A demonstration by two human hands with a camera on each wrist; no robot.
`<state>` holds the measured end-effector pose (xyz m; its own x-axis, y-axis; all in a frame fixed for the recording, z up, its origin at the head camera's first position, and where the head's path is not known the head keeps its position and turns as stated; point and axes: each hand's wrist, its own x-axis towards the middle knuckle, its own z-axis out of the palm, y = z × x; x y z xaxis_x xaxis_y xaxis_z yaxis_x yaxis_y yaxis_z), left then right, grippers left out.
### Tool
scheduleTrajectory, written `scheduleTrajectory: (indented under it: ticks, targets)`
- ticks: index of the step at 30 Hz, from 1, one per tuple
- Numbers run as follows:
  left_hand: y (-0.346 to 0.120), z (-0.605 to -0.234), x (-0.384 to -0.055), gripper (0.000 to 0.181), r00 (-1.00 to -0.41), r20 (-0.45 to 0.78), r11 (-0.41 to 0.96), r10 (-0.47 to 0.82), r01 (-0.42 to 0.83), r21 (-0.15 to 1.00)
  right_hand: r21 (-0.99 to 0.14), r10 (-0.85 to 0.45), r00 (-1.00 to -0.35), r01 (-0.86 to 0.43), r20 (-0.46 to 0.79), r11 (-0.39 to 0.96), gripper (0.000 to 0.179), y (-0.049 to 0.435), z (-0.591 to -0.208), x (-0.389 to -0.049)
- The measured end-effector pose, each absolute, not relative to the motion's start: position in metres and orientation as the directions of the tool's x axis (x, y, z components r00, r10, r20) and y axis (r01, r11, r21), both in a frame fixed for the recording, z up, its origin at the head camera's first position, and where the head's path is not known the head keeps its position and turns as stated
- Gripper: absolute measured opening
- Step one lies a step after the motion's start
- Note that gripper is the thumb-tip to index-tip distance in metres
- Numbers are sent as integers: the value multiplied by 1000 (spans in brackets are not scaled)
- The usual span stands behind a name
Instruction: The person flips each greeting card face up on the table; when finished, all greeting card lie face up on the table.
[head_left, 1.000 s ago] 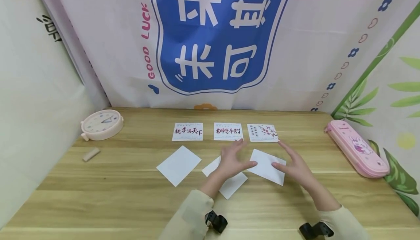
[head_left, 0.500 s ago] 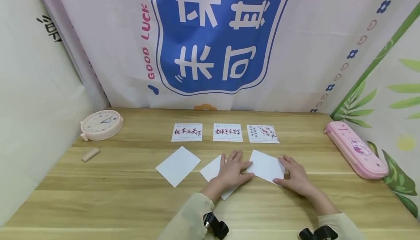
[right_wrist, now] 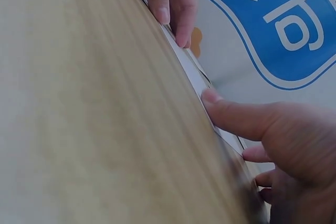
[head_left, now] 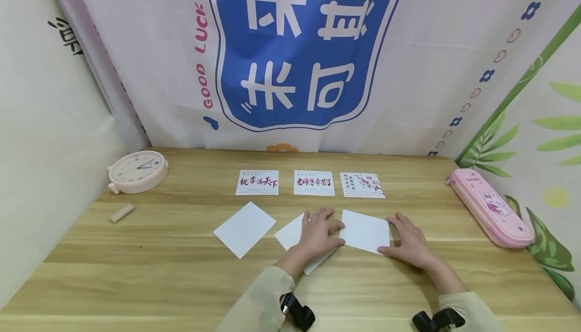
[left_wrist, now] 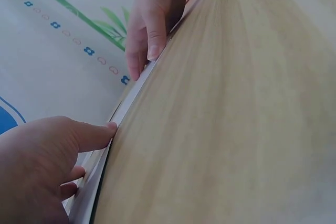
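A blank white card (head_left: 364, 232) lies flat on the table between both hands. My left hand (head_left: 316, 233) touches its left edge with the thumb and a fingertip while covering part of the middle blank card (head_left: 289, 231). At the card's right edge, the right hand (head_left: 408, 241) rests thumb and forefinger near the two corners, with a gap between them. Seen almost edge-on in the left wrist view, the white card (left_wrist: 126, 103) has a thumb at each end. Another blank card (head_left: 245, 230) lies turned like a diamond on the left.
Behind are three printed cards in a row: left (head_left: 257, 183), middle (head_left: 314, 184) and right (head_left: 363, 185). A round clock (head_left: 139, 171) and a small beige block (head_left: 121, 213) are at left. The pink pencil case (head_left: 491, 207) is at right on the wooden table (head_left: 181, 281).
Both hands have come down from above the right blank card to its side edges. That card has turned slightly and shifted left, so it now lies straighter.
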<state>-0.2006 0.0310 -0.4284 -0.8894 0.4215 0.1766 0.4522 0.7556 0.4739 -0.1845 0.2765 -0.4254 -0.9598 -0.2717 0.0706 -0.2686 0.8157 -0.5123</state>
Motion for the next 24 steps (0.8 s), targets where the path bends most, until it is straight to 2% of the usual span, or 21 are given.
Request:
scheduleTrajectory:
  ticks: [6, 16, 24]
  targets:
    - [33, -428, -201, 50, -890, 133, 784, 436, 448, 431, -521, -282, -957, -271, 60, 809, 74, 279, -424, -190]
    - [31, -432, -204, 55, -893, 124, 795, 432, 443, 414, -551, -287, -958, -241, 3, 799, 72, 278, -423, -195]
    - [33, -430, -202, 59, -888, 122, 789, 442, 450, 419, -587, -286, -958, -237, 9, 774, 67, 280, -422, -193]
